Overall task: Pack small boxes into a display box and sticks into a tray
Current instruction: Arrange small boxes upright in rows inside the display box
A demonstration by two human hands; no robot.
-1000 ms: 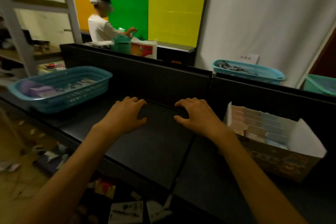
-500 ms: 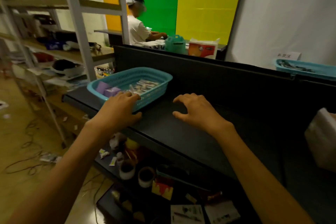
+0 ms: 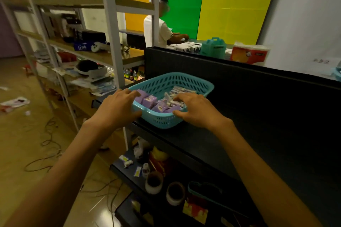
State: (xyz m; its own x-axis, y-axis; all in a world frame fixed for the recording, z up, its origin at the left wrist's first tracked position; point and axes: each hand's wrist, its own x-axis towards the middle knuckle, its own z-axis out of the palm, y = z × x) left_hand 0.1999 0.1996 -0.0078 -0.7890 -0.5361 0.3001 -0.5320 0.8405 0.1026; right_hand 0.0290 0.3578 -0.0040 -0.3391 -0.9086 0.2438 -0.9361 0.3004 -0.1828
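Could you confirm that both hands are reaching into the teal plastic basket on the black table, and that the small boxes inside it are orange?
Not quite: the small cardboard boxes in the teal plastic basket are purple, not orange, as the head view shows. The rest holds: the left hand and right hand both reach at the basket, which stands on the black table.

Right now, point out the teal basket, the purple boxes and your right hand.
teal basket (image 3: 167, 120): head view, near front wall.
purple boxes (image 3: 148, 100): head view, top of one box.
right hand (image 3: 197, 110): head view, back of the hand.
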